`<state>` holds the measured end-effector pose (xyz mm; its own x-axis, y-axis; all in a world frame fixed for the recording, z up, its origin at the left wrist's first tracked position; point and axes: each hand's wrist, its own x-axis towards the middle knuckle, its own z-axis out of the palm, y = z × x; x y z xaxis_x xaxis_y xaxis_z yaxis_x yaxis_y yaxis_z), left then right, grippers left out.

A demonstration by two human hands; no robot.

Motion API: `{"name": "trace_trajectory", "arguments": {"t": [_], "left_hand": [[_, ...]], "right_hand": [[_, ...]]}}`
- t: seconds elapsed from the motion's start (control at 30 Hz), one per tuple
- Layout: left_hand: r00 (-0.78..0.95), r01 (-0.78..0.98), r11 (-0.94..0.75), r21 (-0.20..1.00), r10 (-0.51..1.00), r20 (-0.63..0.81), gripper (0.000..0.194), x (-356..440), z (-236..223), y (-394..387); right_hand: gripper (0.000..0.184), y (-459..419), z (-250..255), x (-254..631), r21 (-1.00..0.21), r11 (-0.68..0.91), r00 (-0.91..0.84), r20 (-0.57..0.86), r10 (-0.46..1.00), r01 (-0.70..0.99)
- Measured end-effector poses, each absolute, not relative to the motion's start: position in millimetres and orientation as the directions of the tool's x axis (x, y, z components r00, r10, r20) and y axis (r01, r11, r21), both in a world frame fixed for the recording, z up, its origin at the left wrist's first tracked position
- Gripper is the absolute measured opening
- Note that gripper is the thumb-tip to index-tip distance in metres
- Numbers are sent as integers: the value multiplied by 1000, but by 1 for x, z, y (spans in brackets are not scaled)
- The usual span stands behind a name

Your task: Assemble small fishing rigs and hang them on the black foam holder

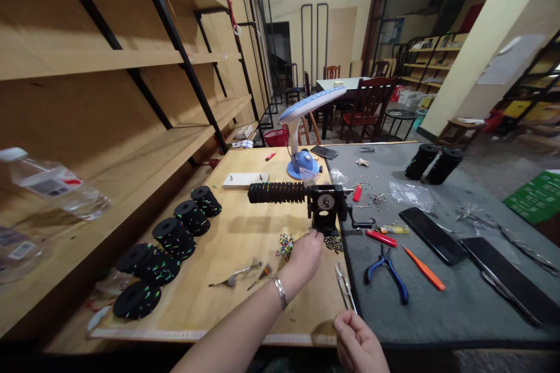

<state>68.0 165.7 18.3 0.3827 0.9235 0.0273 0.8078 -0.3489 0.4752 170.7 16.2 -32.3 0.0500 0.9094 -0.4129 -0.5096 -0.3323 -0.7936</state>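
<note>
My left hand [305, 255] reaches forward over the wooden table [245, 221], fingers curled at the foot of a small black hand-cranked winder [326, 207], beside a pile of small dark pieces [335, 243]. Whether it grips one is hidden. A long black ribbed spool [276, 192] sticks out leftward from the winder. My right hand [356, 341] sits near the front edge, fingers pinched around the lower end of thin metal scissors or tweezers [345, 285]. Coloured beads [284, 245] and a feathered lure [238, 274] lie left of my left hand.
Several black foam spools with green flecks [168, 245] line the left side. A blue desk lamp [301, 128] stands behind the winder. On the grey mat [437, 303] lie blue pliers [387, 271], an orange tool [424, 268], dark flat phones [433, 235]. Water bottle [52, 183] on shelf.
</note>
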Motion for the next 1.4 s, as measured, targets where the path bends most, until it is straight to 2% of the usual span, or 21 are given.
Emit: {"name": "trace_trajectory", "arguments": {"t": [0.3, 0.43, 0.7, 0.8, 0.83, 0.87, 0.9, 0.93, 1.03, 1.13, 1.2, 1.4], "left_hand": [[374, 764, -298, 573, 927, -16, 23, 70, 6, 180], [376, 738, -276, 616, 926, -36, 24, 74, 2, 178], [369, 628, -279, 727, 929, 38, 21, 71, 25, 158], [370, 552, -277, 786, 927, 67, 12, 60, 36, 132], [353, 504, -247, 827, 934, 64, 10, 56, 37, 122], [314, 340, -122, 932, 949, 10, 9, 52, 36, 112], [299, 173, 27, 985, 951, -79, 10, 48, 34, 101], [292, 20, 177, 984, 940, -175, 14, 45, 31, 92], [279, -343, 476, 810, 875, -396, 28, 36, 20, 69], [296, -576, 562, 594, 820, -489, 26, 30, 12, 55], [312, -650, 578, 493, 795, -520, 18, 25, 10, 51], [313, -736, 599, 317, 715, -625, 4, 18, 10, 48]], "right_hand": [[54, 15, -42, 174, -792, -330, 66, -420, 905, -513], [54, 15, -43, 174, -787, -339, 57, -426, 903, -516], [56, 18, -35, 179, -796, -365, -13, -410, 912, -483], [55, 17, -30, 178, -815, -319, 52, -391, 919, -484], [54, 16, -28, 177, -830, -301, 72, -376, 924, -470], [52, 15, -26, 175, -846, -287, 83, -359, 930, -449], [51, 14, -24, 174, -862, -275, 85, -341, 936, -425], [50, 14, -22, 171, -875, -272, 71, -325, 943, -400], [46, 13, -18, 161, -901, -262, 20, -287, 958, -347], [41, 13, -16, 147, -940, -171, 78, -202, 976, -295], [39, 13, -17, 138, -963, -90, 116, -123, 986, -253], [36, 16, -21, 130, -994, -19, -7, -19, 1000, -108]]}}
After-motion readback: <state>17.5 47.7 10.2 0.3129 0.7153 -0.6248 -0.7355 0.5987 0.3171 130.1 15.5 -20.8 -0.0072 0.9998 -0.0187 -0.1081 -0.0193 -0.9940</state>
